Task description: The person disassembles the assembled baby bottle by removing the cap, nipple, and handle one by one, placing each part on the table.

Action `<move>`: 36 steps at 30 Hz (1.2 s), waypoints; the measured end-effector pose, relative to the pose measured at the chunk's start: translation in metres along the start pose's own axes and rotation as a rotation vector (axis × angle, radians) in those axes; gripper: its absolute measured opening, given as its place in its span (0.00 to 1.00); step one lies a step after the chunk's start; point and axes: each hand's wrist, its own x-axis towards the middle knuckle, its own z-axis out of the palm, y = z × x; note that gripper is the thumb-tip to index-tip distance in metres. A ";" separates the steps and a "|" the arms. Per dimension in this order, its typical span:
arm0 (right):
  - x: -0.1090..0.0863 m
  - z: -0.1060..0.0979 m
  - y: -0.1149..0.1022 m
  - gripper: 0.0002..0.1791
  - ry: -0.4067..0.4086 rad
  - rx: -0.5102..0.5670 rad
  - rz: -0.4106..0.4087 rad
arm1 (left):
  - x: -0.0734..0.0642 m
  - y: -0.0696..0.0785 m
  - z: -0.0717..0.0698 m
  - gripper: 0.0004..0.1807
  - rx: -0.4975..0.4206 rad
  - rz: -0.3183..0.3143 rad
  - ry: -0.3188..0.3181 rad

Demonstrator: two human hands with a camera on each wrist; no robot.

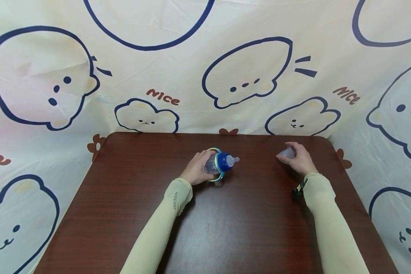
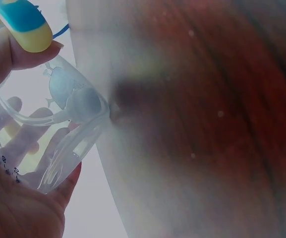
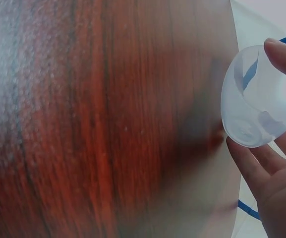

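My left hand [image 1: 196, 168] grips a baby bottle [image 1: 211, 164] around its clear body, left of the table's middle. The bottle is tilted with its nipple [image 1: 233, 160] toward the right; it has a blue collar and a yellow-and-teal handle ring. A tube and weighted end show inside its clear body [image 2: 76, 153] in the left wrist view. Toward the far right, my right hand [image 1: 302, 159] holds a translucent cap [image 1: 286, 153] between thumb and fingers. In the right wrist view the cap [image 3: 249, 119] is rounded and frosted. The two hands are well apart.
A dark brown wooden table [image 1: 226, 228] lies under both hands. Behind and beside it hangs a pale cloth [image 1: 191, 68] with cartoon outlines, close to the table's far edge. A dark band [image 1: 298, 191] is at the right wrist.
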 end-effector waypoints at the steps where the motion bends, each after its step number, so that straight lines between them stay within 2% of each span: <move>1: 0.000 0.000 0.001 0.43 -0.002 -0.002 -0.002 | 0.000 0.000 0.000 0.47 -0.002 -0.001 0.000; 19: -0.001 -0.001 0.001 0.43 -0.013 -0.020 -0.036 | 0.000 0.002 0.000 0.47 0.000 -0.009 -0.001; 29: -0.004 -0.001 -0.004 0.45 -0.057 -0.029 -0.001 | 0.002 -0.002 0.002 0.48 0.020 -0.003 -0.003; 36: -0.004 0.000 -0.003 0.46 -0.045 -0.035 -0.022 | 0.002 -0.002 0.002 0.48 0.020 -0.002 -0.005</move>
